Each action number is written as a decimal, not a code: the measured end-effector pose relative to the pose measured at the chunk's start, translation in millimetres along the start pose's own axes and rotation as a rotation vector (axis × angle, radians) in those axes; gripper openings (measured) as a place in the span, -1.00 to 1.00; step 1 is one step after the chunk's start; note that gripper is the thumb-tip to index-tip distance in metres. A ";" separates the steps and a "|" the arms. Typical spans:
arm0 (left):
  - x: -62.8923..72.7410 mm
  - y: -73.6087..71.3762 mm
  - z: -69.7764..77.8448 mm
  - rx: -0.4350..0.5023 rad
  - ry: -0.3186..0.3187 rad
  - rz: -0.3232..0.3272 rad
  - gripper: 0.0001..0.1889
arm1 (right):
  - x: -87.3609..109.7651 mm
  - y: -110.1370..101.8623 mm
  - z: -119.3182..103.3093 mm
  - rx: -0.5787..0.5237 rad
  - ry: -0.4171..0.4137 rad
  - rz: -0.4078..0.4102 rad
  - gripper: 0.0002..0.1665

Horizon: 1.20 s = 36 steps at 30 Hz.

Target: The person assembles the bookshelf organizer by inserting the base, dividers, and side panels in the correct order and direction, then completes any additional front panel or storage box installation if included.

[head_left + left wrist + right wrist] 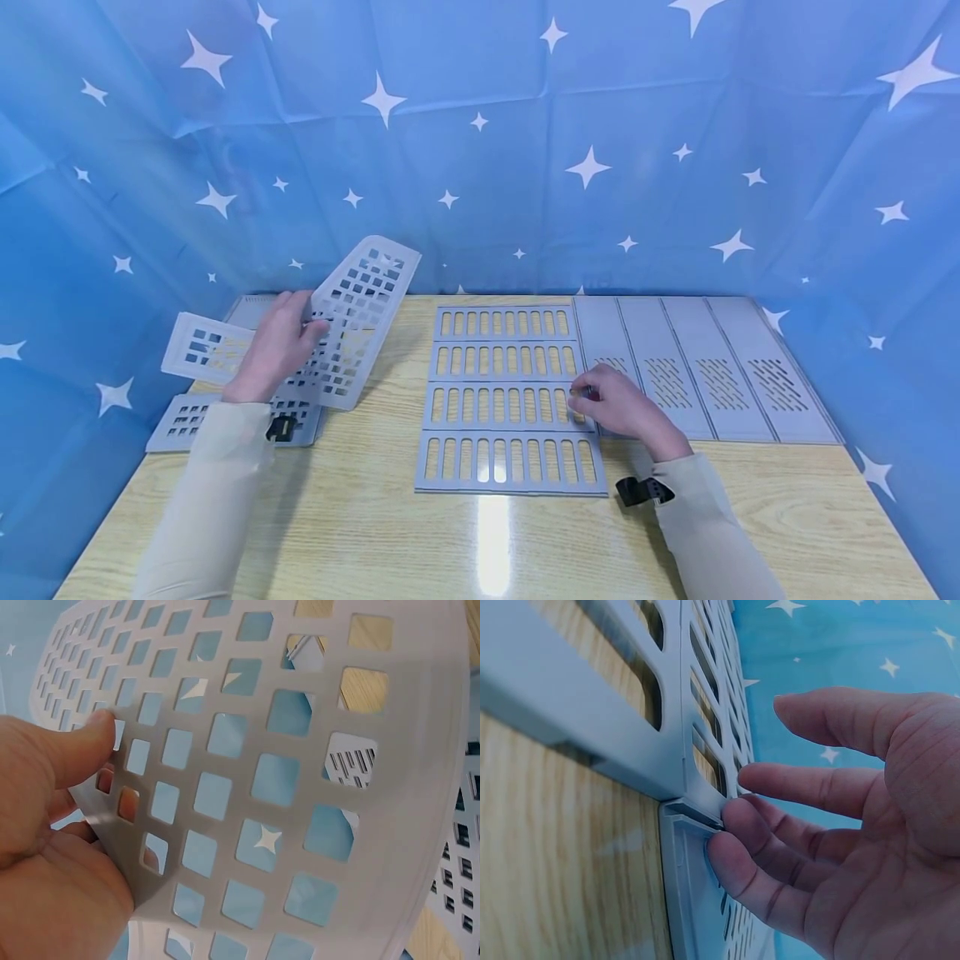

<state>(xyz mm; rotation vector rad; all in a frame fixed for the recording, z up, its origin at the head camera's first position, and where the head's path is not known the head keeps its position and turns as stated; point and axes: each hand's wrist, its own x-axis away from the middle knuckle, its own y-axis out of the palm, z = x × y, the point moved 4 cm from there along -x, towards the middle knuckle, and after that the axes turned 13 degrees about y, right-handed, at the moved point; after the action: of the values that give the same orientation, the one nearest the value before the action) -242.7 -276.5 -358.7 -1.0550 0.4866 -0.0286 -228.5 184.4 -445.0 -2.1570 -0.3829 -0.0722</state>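
My left hand (pixel 279 346) grips a pale grey perforated panel (pixel 420 750) by its edge, thumb on the near face and fingers behind. The panel is full of squarish holes and stands tilted up off the table. A similar perforated piece (pixel 174 354) juts out left of that hand. My right hand (pixel 615 404), fingers loosely bent and thumb apart, is at the right end of a block of slotted grey panels (pixel 498 427). In the right wrist view its fingertips (pixel 731 859) are right at the corner where the slotted panels meet the long panels (pixel 693 325).
Another perforated panel (pixel 160 442) lies flat under the left hand, with a further grey panel (pixel 243 312) behind it. The long panels lie side by side at the back right. A blue star-patterned curtain (pixel 480 167) hangs behind the wooden table (pixel 375 517).
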 end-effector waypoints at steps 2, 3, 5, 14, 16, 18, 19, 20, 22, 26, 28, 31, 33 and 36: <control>-1.3 1.1 1.0 0.001 0.007 0.007 -0.60 | -0.1 0.1 0.2 -0.001 0.001 0.000 -0.67; -1.7 1.6 1.4 0.002 0.005 0.010 -0.61 | -0.2 0.2 0.5 0.000 0.002 0.000 -0.67; -2.5 2.8 2.2 0.004 0.001 0.015 -0.62 | -0.2 0.1 0.8 -0.002 0.002 0.001 -0.67; -8.6 10.0 9.1 0.033 -0.004 0.054 -0.70 | 0.4 -0.4 2.0 -0.010 -0.001 0.004 -0.67; -10.1 12.8 11.0 0.056 -0.006 0.065 -0.68 | 0.4 -0.5 2.0 -0.011 -0.001 0.004 -0.67; -11.5 15.6 13.0 0.071 -0.001 0.078 -0.68 | 0.2 -0.6 2.0 -0.010 0.000 0.005 -0.68; -12.2 17.2 14.2 0.080 0.002 0.084 -0.68 | 0.1 -0.7 2.0 -0.011 0.003 0.006 -0.68; -13.1 18.6 15.4 0.088 0.008 0.092 -0.68 | 0.0 -0.8 2.0 -0.011 0.004 0.007 -0.68; -15.1 21.6 17.7 0.103 0.014 0.101 -0.68 | -0.3 -0.9 2.3 -0.011 0.007 0.012 -0.69; -20.9 28.2 23.2 0.137 0.022 0.120 -0.70 | 0.3 -0.2 0.8 0.037 -0.030 0.037 -0.67; -24.8 32.1 25.5 0.156 0.023 0.128 -0.73 | 1.6 1.2 -0.2 0.081 -0.061 0.046 -0.60; -32.3 37.8 29.3 0.187 0.033 0.156 -0.76 | 4.1 4.5 -1.8 0.161 -0.093 0.047 -0.45; -37.6 41.7 31.4 0.211 0.035 0.178 -0.77 | 5.8 6.9 -2.2 0.188 -0.087 0.028 -0.36; -45.6 47.4 34.7 0.247 0.030 0.207 -0.74 | 7.3 9.6 -1.4 0.216 -0.050 -0.003 -0.27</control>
<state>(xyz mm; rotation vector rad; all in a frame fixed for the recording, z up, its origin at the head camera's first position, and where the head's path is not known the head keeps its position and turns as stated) -279.4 -212.4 -367.7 -0.7595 0.6012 0.0771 -218.6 179.9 -450.3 -1.9474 -0.4040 0.0209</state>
